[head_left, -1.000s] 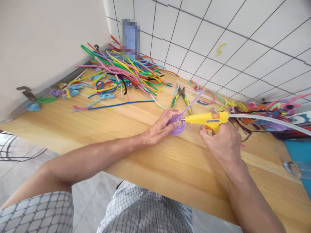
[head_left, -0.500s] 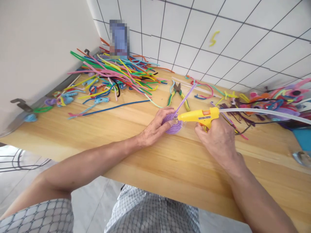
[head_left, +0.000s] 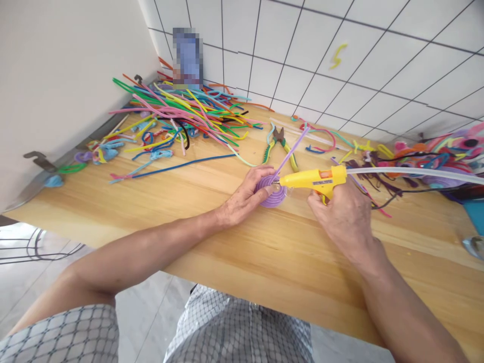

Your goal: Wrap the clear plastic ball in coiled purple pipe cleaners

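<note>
A flat purple spiral coil (head_left: 273,196) lies on the wooden table, with one straight purple stem (head_left: 295,150) sticking up and away from it. My left hand (head_left: 247,194) holds the coil by its left side, thumb on top and fingers along the far edge. My right hand (head_left: 346,212) is wrapped round the handle of a yellow glue gun (head_left: 312,178). The gun's metal nozzle meets the upper middle of the coil, close to my left thumb. A long translucent glue stick (head_left: 401,171) comes out of the gun's back end.
Green-and-yellow pliers (head_left: 279,138) lie just beyond the coil. A large heap of coloured pipe cleaners (head_left: 189,111) fills the back left; more craft pieces (head_left: 434,156) and a black cable are at right. A tiled wall (head_left: 283,55) closes the back.
The whole view has shifted slightly, so everything sits a little further right. Both hands, the coil and the glue gun otherwise keep nearly the same places.
</note>
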Tool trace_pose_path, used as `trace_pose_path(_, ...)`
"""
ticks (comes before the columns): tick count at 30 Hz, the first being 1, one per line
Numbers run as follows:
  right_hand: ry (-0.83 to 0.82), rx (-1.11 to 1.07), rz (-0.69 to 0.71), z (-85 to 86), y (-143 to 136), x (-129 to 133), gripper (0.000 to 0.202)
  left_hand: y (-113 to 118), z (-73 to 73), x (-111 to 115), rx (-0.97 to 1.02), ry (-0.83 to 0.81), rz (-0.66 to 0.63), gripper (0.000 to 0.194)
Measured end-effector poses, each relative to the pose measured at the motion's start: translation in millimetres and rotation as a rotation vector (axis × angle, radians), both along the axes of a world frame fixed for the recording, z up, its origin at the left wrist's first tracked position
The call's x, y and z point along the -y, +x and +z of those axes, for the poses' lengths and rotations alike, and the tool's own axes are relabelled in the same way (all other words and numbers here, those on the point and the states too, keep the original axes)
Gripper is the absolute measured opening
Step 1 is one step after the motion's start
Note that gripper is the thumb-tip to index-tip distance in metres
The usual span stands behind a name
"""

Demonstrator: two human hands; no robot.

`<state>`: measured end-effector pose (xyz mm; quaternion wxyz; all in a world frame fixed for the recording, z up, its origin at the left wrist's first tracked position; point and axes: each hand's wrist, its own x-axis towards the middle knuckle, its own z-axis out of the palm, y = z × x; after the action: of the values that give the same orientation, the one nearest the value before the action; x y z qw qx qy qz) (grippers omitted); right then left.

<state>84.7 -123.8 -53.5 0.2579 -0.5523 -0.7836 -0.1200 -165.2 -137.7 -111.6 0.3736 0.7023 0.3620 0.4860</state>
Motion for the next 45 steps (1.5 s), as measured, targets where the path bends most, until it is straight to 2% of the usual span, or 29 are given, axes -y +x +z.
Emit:
trace_pose_path(10,0.026,0.036,-0.027,-0.2,-0.4,0.2,0.014,0.2,-3.5,-1.3,0.017,0.011,-0.001,0.041)
trace_pose_path(16,-0.026,0.017,-0.074,2.9,-2.0,1.4,0.014,0.0,-3.0,-1.7,0.018,0.026,-0.017,0.043)
trace_pose_path(39,-0.065,-0.003,-0.079,6.4,-3.5,2.4,0.010,-1.4,-4.7,-2.5,0.007,0.035,-0.019,0.042)
trace_pose_path(45,-0.124,-0.010,-0.113,7.5,-4.5,3.0,0.016,-0.4,-4.1,-2.4,0.027,0.014,-0.025,0.045)
